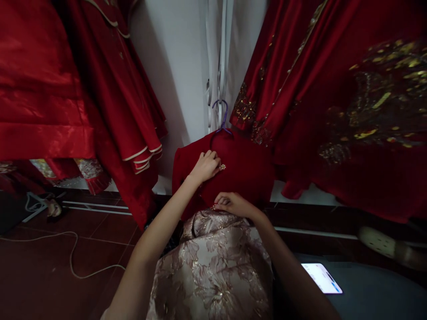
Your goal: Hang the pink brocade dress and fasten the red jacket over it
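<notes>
A red jacket (247, 173) hangs in front of me on a purple hanger (223, 116). My left hand (206, 166) lies on its upper front, fingers curled into the cloth right beside a gold ornamental button (223, 167). Lower down, my right hand (232, 204) is closed, thumb and fingers pinching at another small gold button (214, 207) at the jacket's front edge. The fingertips hide part of both places. Shiny beige floral brocade cloth (213, 266) fills the space below my hands, its top edge close under the right hand.
Red garments (113, 80) hang on the left, and gold-embroidered red dresses (367, 133) on the right. A white metal rack post (213, 53) stands behind the jacket. A lit phone (322, 278) lies on a grey surface at lower right. A pale cable (74, 253) crosses the tiled floor.
</notes>
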